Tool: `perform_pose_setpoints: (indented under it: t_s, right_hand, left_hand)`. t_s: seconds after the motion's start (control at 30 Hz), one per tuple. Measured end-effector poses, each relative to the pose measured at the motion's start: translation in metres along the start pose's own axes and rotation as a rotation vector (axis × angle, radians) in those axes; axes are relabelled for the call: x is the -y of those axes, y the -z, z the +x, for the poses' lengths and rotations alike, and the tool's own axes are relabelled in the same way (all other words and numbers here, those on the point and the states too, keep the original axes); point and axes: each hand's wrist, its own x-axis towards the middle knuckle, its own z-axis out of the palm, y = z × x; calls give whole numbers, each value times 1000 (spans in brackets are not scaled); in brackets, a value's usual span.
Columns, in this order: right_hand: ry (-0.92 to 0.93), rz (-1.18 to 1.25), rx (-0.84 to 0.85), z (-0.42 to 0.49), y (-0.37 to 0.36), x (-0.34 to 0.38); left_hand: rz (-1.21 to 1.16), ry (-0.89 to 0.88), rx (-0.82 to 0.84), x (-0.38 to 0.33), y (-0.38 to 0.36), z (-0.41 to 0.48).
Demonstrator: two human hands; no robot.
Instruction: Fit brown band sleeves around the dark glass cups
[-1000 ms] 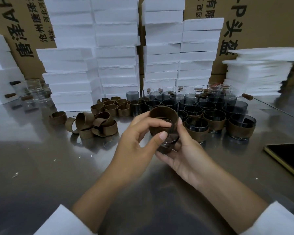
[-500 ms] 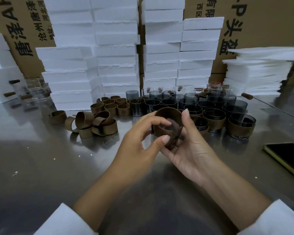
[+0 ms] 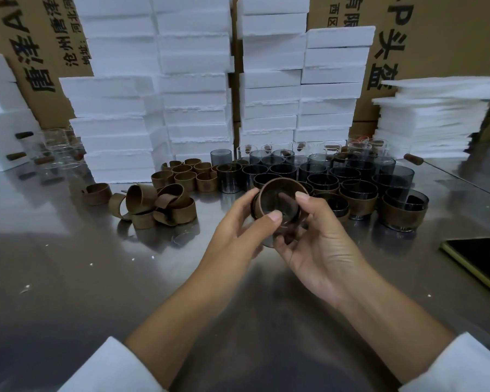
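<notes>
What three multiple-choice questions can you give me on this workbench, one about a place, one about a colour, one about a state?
1. On the table, the phone lies: A) far left B) at the right edge C) near middle.
2. The stacked foam blocks are: A) brown B) white C) black.
3. The dark cup is: A) gripped by left hand and right hand B) standing on the table C) lying on its side, untouched.
Answers: B, it sits by the right border; B, every block is white; A, fingers of both hands curl round it.
</notes>
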Motion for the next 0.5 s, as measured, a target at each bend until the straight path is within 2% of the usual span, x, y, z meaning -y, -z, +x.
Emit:
perform_pose_setpoints:
  t_s: [0.27, 0.5]
  right_hand:
    - [53, -55, 52, 3, 5, -3]
    - [70, -91, 33, 2, 6, -3]
  left_hand:
    - [43, -55, 18, 0, 0, 1]
    - [-26, -35, -96, -3, 0, 1]
